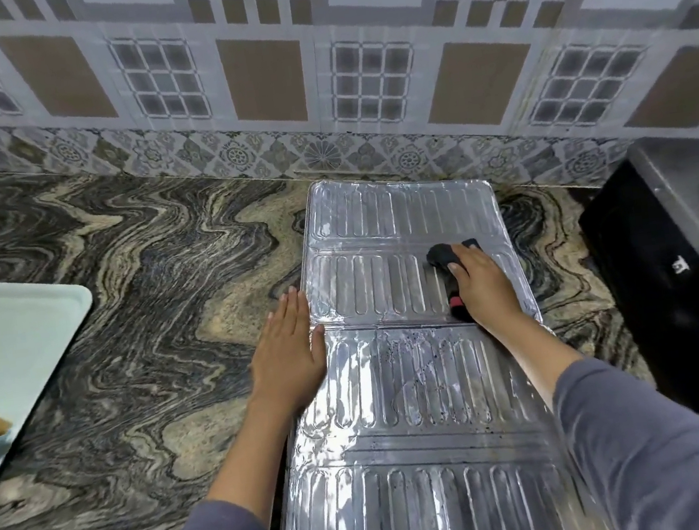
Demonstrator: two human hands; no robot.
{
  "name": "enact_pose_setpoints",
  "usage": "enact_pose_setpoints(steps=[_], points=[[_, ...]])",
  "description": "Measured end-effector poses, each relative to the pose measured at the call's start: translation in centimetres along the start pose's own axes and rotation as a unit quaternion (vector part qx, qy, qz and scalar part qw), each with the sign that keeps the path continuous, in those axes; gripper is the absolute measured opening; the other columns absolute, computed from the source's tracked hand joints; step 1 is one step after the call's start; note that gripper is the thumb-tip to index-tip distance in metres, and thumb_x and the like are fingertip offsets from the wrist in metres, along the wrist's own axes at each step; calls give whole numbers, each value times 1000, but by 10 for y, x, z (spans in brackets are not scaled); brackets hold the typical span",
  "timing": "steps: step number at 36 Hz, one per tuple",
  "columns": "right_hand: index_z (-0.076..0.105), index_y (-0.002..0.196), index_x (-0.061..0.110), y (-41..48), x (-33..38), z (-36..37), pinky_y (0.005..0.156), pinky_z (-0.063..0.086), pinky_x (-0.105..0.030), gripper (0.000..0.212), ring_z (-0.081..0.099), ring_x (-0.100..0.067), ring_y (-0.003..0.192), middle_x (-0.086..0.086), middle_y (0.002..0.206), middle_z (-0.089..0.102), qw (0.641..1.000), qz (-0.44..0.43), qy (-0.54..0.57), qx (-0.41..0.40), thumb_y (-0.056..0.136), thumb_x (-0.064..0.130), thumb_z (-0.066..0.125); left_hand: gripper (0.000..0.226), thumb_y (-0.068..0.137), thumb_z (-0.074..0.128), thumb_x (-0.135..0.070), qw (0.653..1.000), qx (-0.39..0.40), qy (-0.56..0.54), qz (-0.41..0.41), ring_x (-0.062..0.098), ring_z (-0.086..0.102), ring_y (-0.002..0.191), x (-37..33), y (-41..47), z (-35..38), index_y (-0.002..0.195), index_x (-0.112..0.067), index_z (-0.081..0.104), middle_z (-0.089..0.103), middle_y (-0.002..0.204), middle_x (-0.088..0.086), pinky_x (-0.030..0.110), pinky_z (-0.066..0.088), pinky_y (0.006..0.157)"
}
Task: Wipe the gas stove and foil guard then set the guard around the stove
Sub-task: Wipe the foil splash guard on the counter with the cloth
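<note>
Left hand (290,351) lies flat, fingers straight, seemingly steadying the ribbed silver foil guard (401,412) spread centre-frame on the marbled stone desk (127,336); right hand (480,284) grips a black wiping pad (441,255), pressing its middle panel.

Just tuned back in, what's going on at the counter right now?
A person is wiping the foil guard, which lies unfolded flat on the granite countertop. The right hand holds a black cloth down on the second panel from the wall. The left hand rests flat at the guard's left edge, apparently steadying it. Dark specks show on the panel nearer the person. The gas stove sits off to the right, and the guard is not yet set around it.
</note>
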State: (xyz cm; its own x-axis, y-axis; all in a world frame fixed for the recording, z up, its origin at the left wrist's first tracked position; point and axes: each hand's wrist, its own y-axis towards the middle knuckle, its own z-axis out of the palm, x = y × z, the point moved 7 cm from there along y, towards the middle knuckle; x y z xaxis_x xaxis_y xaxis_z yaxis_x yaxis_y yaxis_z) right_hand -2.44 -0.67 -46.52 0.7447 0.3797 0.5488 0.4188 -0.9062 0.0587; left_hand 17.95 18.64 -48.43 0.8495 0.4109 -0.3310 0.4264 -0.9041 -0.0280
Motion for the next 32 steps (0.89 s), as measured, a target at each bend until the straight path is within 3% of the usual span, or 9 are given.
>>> enact_pose_setpoints(steps=[7,11,15,19,23,29,32], points=[[45,134,5,0,12,4,111,26,-36,38,33,-24,137,-13,142,46,1000,-15,14,-20,99,16,39,57,99,15,-38,1000,-1,3,0,13,-6,145,-1,1,0,148,-15,-2,-6,157,2,28,-5,115],[52,128,7,5,32,17,101,35,-35,33,47,-29,125,-15,132,55,997,-37,67,-6,98,14,41,61,94,8,-41,1000,-2,7,1,14,-5,146,-1,1,0,148,-14,-1,-5,158,3,27,-6,114],[55,126,16,8,60,33,86,42,-32,32,57,-28,107,-14,121,62,989,-54,117,79,97,18,43,60,95,9,-40,1000,-2,7,1,13,-5,146,-1,0,0,148,-14,-1,-5,158,3,27,-6,114],[55,124,19,0,96,50,84,41,-32,30,58,-27,105,-11,118,64,970,-117,91,195,97,23,42,56,99,16,-35,1000,1,3,-2,14,-6,146,-1,0,0,148,-14,-1,-5,158,3,28,-5,115],[56,122,17,-17,129,61,84,43,-34,29,58,-26,102,-11,114,64,954,-166,57,242,97,23,42,56,99,16,-35,1000,3,7,-4,14,-6,146,-1,0,-1,148,-13,-1,-6,158,3,30,-3,117],[55,121,16,-35,143,73,89,45,-41,29,55,-29,109,-9,120,62,964,-194,-4,180,97,23,41,58,99,18,-34,1000,2,3,-4,15,-4,146,-1,1,-1,148,-10,-2,-5,158,4,30,-2,118],[48,130,16,-49,141,76,106,33,-38,34,42,-24,130,-4,135,54,968,-212,-1,133,97,21,40,57,99,18,-33,1000,-1,-7,-3,14,-4,146,0,1,0,148,-10,0,-4,158,5,29,-4,117]])
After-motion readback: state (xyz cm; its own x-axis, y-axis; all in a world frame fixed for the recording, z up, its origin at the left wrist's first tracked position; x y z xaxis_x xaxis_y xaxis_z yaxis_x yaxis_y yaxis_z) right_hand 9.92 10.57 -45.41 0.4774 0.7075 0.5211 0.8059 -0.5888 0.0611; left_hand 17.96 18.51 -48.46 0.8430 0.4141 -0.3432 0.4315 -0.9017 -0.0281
